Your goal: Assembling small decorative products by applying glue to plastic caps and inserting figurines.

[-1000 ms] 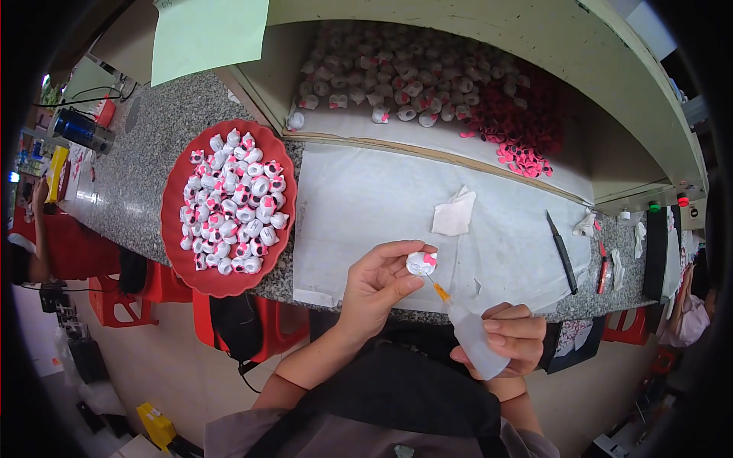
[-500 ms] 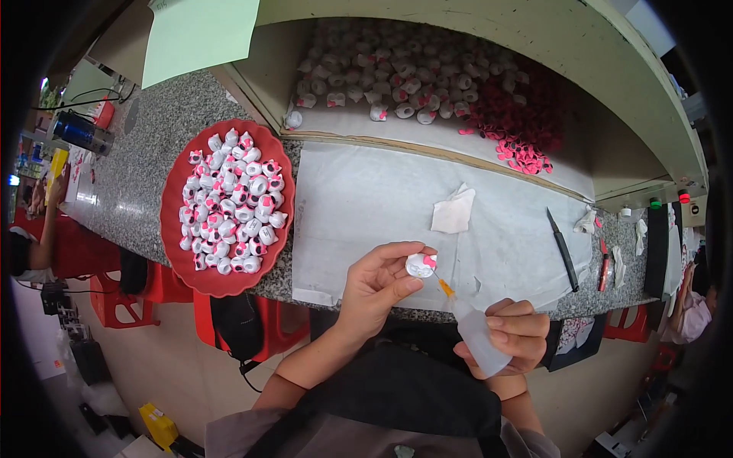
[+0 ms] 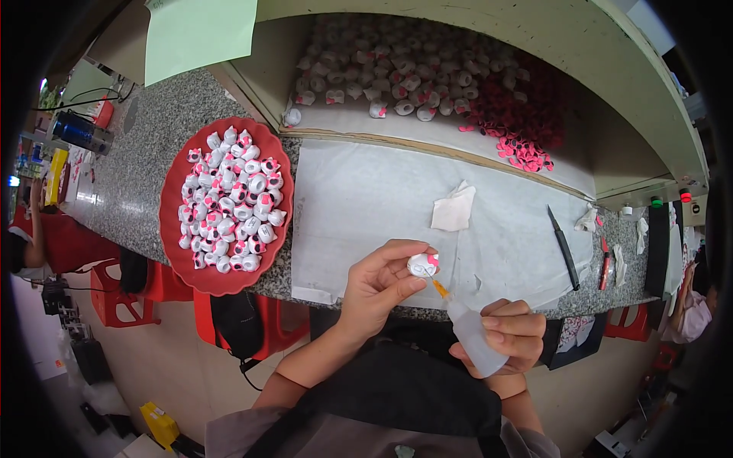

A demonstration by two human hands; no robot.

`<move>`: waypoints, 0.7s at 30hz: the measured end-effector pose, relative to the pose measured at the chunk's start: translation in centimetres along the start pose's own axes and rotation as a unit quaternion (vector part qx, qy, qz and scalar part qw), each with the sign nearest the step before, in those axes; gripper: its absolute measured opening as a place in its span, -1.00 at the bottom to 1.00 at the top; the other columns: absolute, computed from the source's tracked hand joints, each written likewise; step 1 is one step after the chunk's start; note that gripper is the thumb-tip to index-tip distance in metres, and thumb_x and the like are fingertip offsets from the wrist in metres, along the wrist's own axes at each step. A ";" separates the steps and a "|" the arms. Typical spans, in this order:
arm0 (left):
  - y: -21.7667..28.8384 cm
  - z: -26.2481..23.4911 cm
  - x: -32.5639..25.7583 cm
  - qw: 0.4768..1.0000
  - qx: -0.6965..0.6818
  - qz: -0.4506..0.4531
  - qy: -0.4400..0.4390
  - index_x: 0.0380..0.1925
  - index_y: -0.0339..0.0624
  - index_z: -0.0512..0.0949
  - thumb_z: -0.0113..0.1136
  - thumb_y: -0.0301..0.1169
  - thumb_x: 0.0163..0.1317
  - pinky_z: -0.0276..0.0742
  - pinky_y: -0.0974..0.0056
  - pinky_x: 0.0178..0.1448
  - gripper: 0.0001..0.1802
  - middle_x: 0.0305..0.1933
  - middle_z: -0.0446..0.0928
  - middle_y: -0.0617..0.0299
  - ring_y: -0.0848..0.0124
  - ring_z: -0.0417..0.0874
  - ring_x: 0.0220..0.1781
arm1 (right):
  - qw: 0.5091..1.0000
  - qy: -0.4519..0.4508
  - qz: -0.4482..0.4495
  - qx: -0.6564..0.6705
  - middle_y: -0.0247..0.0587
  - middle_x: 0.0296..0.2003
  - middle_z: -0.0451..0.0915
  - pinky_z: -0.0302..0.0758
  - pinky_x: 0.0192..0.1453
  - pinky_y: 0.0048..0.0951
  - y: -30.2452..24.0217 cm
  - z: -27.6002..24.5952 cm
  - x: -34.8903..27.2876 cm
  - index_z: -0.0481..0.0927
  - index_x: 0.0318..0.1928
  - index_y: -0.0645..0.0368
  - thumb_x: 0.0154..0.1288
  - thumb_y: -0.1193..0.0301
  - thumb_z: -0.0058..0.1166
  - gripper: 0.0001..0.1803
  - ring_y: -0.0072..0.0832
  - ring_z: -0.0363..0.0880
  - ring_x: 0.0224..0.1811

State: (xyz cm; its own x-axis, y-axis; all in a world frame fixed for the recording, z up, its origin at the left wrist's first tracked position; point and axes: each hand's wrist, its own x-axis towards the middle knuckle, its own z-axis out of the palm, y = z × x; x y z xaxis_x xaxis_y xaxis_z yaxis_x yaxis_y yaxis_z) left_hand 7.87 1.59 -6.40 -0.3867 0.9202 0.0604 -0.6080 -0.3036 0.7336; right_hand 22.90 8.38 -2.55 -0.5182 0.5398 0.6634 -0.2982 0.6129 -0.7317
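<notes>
Left hand (image 3: 374, 290) pinches a white-pink piece (image 3: 422, 265), fingers (image 3: 411, 285) hiding its edge; right hand (image 3: 513, 336) holds a bottle (image 3: 473, 336), orange nozzle (image 3: 440, 288) near those fingers, tip kinda lost.

Figurine (image 3: 420, 266) partly hidden, details perhaps blurred.

The squeeze bottle (image 3: 477, 340) looks like cloudy, matt plastic, its orange nozzle (image 3: 440, 288) clearer plastic. The small white figure (image 3: 419, 266) has a smooth, glossy surface. The scalloped red tray (image 3: 169, 221) is plastic with a soft sheen. The counter (image 3: 137, 206) resembles speckled stone; the white sheet (image 3: 359, 221) is thin, creased paper, the tissue (image 3: 453, 209) matt and crumpled. The apron (image 3: 397, 389) is dull black cloth, the green note (image 3: 200, 34) matt paper
</notes>
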 end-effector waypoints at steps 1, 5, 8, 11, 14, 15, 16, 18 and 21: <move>-0.1 0.0 0.0 1.000 0.014 0.017 -0.003 -0.10 -0.40 0.33 0.00 -0.72 0.00 0.30 0.33 0.08 -0.62 -0.06 0.32 0.06 0.37 0.38 -0.01 | 1.000 0.000 -0.002 -0.004 -0.22 -0.29 0.39 0.45 -0.44 -0.43 0.0 0.0 0.0 0.39 -0.27 0.14 -0.17 0.30 0.26 -0.57 -0.40 0.41 -0.44; 0.1 0.2 -0.1 0.998 0.064 0.030 -0.002 -0.12 -0.39 0.36 0.01 -0.73 -0.01 0.29 0.35 0.07 -0.63 -0.07 0.29 0.08 0.39 0.36 0.00 | 1.000 -0.003 -0.002 -0.007 -0.22 -0.29 0.39 0.45 -0.44 -0.43 0.0 0.2 0.1 0.39 -0.27 0.14 -0.17 0.31 0.26 -0.58 -0.40 0.41 -0.45; 0.4 0.3 -0.1 0.992 0.115 0.041 -0.005 -0.13 -0.38 0.39 0.01 -0.72 -0.01 0.28 0.36 0.05 -0.64 -0.08 0.30 0.08 0.40 0.35 -0.01 | 1.000 -0.007 0.000 -0.020 -0.22 -0.29 0.39 0.45 -0.44 -0.43 -0.1 0.4 0.0 0.40 -0.27 0.14 -0.18 0.32 0.26 -0.58 -0.40 0.41 -0.45; 0.4 0.4 -0.1 0.984 0.171 0.046 0.005 -0.13 -0.36 0.40 0.02 -0.72 -0.02 0.27 0.37 0.04 -0.63 -0.09 0.31 0.09 0.40 0.35 -0.03 | 1.000 -0.027 0.001 -0.010 -0.23 -0.29 0.39 0.45 -0.45 -0.43 -0.2 0.2 0.3 0.40 -0.28 0.14 -0.20 0.35 0.29 -0.57 -0.40 0.41 -0.45; 0.4 0.4 -0.1 0.978 0.198 0.065 0.018 -0.16 -0.38 0.40 0.04 -0.69 -0.05 0.29 0.36 -0.02 -0.64 -0.11 0.33 0.04 0.36 0.38 -0.07 | 1.000 -0.020 0.004 -0.008 -0.24 -0.29 0.38 0.45 -0.46 -0.43 -0.2 0.1 0.3 0.40 -0.28 0.14 -0.25 0.39 0.32 -0.54 -0.40 0.41 -0.45; 0.4 0.4 -0.1 0.977 0.204 0.059 0.023 -0.16 -0.37 0.40 0.04 -0.70 -0.06 0.29 0.35 -0.01 -0.64 -0.11 0.33 0.05 0.36 0.38 -0.07 | 1.000 -0.020 0.005 -0.008 -0.24 -0.29 0.38 0.45 -0.46 -0.43 -0.2 0.1 0.4 0.40 -0.28 0.14 -0.25 0.39 0.32 -0.54 -0.40 0.41 -0.45; 0.4 0.3 -0.1 0.976 0.209 0.054 0.026 -0.16 -0.37 0.40 0.04 -0.70 -0.06 0.29 0.35 -0.01 -0.64 -0.11 0.33 0.05 0.36 0.37 -0.07 | 0.999 -0.036 0.004 -0.037 -0.26 -0.33 0.34 0.40 -0.50 -0.50 -0.1 0.1 0.7 0.33 -0.30 0.11 -0.25 0.43 0.32 -0.53 -0.45 0.35 -0.50; 0.2 0.3 0.1 0.978 0.198 0.062 0.025 -0.16 -0.36 0.40 0.04 -0.71 -0.07 0.29 0.35 -0.01 -0.63 -0.11 0.33 0.04 0.36 0.38 -0.07 | 0.996 -0.050 0.004 -0.071 -0.28 -0.37 0.29 0.36 -0.54 -0.57 0.0 0.1 1.1 0.26 -0.32 0.07 -0.24 0.47 0.32 -0.51 -0.51 0.30 -0.55; 0.3 0.2 0.3 0.983 0.169 0.066 0.026 -0.15 -0.36 0.40 0.03 -0.73 -0.06 0.27 0.33 0.03 -0.63 -0.09 0.32 0.05 0.37 0.36 -0.05 | 0.996 -0.041 -0.011 -0.074 -0.26 -0.38 0.30 0.38 -0.51 -0.55 0.4 -0.2 1.0 0.25 -0.32 0.09 -0.23 0.47 0.31 -0.51 -0.50 0.32 -0.53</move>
State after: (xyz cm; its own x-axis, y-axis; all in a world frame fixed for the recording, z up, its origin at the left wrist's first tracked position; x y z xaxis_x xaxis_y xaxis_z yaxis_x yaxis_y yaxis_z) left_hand 7.72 1.79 -6.07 -0.4867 0.8620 0.1418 -0.2887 -0.3120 0.9052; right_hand 22.41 9.26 -2.12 -0.5783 0.4810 0.6589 -0.1905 0.7058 -0.6824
